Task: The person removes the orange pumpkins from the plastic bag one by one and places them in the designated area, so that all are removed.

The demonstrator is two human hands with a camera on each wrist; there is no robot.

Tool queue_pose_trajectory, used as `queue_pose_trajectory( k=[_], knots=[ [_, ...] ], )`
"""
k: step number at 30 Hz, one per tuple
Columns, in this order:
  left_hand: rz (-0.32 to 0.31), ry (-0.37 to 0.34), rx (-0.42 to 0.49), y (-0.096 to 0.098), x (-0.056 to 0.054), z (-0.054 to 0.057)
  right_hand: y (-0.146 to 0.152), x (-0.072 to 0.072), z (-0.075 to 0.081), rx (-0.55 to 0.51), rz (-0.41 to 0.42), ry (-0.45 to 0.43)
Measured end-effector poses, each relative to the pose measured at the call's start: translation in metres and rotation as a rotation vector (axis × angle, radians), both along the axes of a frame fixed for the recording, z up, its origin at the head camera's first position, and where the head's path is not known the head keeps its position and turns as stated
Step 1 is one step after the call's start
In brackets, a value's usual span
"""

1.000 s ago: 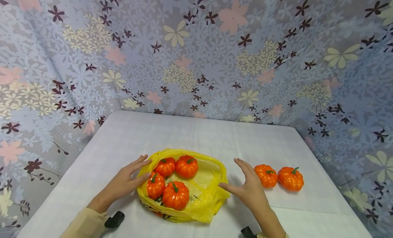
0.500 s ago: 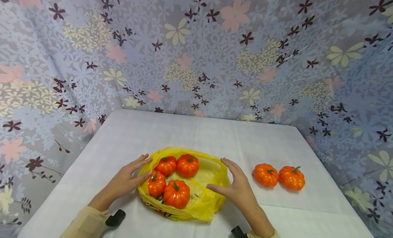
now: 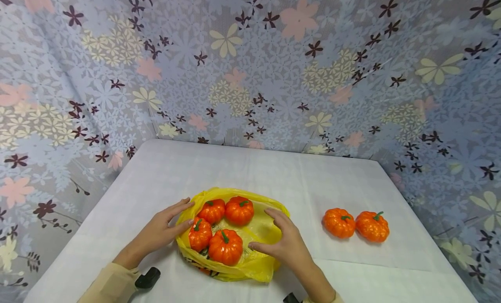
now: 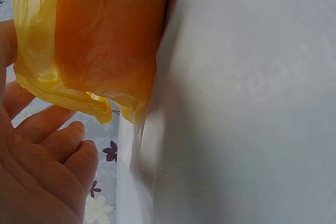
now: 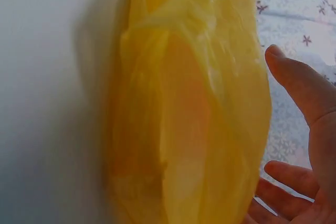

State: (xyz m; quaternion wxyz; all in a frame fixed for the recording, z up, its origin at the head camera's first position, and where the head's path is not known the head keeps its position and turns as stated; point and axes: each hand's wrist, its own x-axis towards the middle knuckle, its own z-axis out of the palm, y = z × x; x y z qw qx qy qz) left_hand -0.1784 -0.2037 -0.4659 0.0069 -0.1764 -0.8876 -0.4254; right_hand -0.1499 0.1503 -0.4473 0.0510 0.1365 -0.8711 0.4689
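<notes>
A yellow plastic bag (image 3: 256,268) lies on the table with its mouth spread wide. Several small orange pumpkins with green stems sit in its left half, among them a front one (image 3: 225,248) and a back one (image 3: 239,211). At the bag's left rim, my left hand (image 3: 161,227) has its fingers extended, thumb and fingertips right at the plastic. My right hand (image 3: 288,243) hovers over the right side of the bag, thumb and fingers spread apart with nothing between them. In the right wrist view the bag's creased side (image 5: 184,103) stands beside that hand.
Two more orange pumpkins, a left one (image 3: 339,223) and a right one (image 3: 372,227), rest side by side on the white-covered table (image 3: 254,168), right of the bag. A floral curtain (image 3: 250,77) hangs behind and around the table.
My right hand has moved left, from beside the two outer pumpkins to over the bag's right side. My left hand and the pumpkins have stayed in place.
</notes>
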Motion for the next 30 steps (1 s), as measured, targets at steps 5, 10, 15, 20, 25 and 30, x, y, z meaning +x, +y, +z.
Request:
queue_pose_trajectory(
  k=[5,10,15,20,25,30],
  knots=[
    [0.005,-0.012,0.003,0.000,0.001,0.000,-0.009,-0.001,-0.003,0.010,0.040,-0.010],
    [0.007,-0.010,-0.003,0.000,0.002,0.000,-0.017,0.001,-0.005,0.071,0.096,-0.034],
    [0.003,0.007,-0.013,0.001,0.002,0.002,-0.026,0.003,-0.007,0.092,0.140,-0.053],
    [0.010,0.003,-0.013,0.001,0.003,0.002,-0.035,0.005,-0.008,0.108,0.159,-0.068],
    [0.004,0.008,-0.012,0.001,0.004,0.002,-0.044,0.007,-0.008,0.134,0.155,-0.088],
    [0.006,0.002,-0.013,0.000,0.004,0.001,-0.051,0.008,-0.010,0.153,0.159,-0.082]
  ],
)
